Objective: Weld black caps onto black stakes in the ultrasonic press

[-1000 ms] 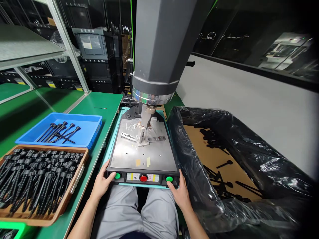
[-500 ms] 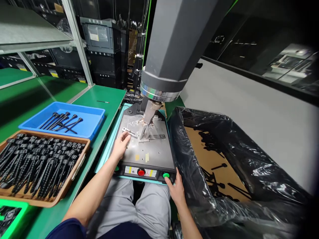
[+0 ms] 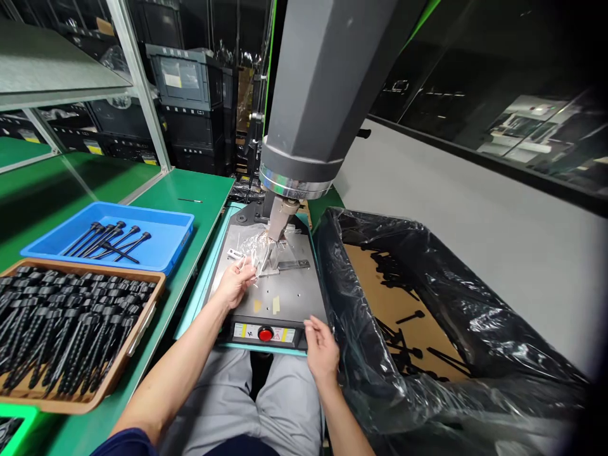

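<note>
My left hand point(image 3: 236, 283) pinches the edge of a crumpled clear plastic film point(image 3: 251, 242) beside the metal fixture point(image 3: 272, 258) on the grey press plate point(image 3: 285, 304). Above that fixture, the machine's tapered metal horn point(image 3: 281, 215) points down, its tip among the film. My right hand point(image 3: 323, 349) hovers at the right front corner of the machine base, fingers loosely curled and apart with nothing seen in them; it hides the green button there. A red button point(image 3: 265, 334) shows on the front panel between my hands.
On the left green bench point(image 3: 204, 180) stand a brown tray point(image 3: 160, 292) packed with black stem-like parts and a blue tray point(image 3: 178, 221) with several more. At right, a box lined with black plastic point(image 3: 354, 335) holds scattered black parts. The thick grey machine head point(image 3: 308, 120) hangs overhead.
My left hand has shifted from the small metal bar to the film, which is now gathered up at its fingers. My right hand has lifted off the green button and moved slightly left.
</note>
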The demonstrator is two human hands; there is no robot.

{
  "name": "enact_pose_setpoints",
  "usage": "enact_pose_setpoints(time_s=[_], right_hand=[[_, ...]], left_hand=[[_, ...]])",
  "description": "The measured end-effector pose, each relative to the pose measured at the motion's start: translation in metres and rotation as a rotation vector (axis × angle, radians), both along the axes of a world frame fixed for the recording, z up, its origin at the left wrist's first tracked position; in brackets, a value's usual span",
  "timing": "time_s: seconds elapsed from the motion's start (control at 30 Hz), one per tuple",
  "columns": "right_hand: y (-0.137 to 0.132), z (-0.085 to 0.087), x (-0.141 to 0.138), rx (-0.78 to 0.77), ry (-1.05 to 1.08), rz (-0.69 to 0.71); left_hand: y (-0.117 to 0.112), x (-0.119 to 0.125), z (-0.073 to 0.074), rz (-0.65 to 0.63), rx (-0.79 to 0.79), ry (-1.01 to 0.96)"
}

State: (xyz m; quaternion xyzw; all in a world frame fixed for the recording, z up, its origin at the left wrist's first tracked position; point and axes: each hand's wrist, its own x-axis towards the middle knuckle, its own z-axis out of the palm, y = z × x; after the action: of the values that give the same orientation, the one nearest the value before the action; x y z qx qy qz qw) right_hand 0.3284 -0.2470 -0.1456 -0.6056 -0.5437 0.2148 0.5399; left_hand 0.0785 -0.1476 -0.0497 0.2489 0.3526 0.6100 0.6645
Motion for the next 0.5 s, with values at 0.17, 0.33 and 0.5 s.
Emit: enact_pose_setpoints(time_s=[0.17,0.33,0.5], right_hand=[[0.030,0.022,-0.065,-0.246,0.307,0.358],[0.069,0.047,-0.122,-0.206,0.291,0.624],[0.114,0.075,-0.135,0.117,0.005,0.307]], left_hand=[[-0.007,0.002,0.016,0.000,0.084,-0.001],[-0.008,0.003,0.035,-0.036,0.175,-0.051],[-0.004,0.003,0.048,-0.035,0.174,-0.052]])
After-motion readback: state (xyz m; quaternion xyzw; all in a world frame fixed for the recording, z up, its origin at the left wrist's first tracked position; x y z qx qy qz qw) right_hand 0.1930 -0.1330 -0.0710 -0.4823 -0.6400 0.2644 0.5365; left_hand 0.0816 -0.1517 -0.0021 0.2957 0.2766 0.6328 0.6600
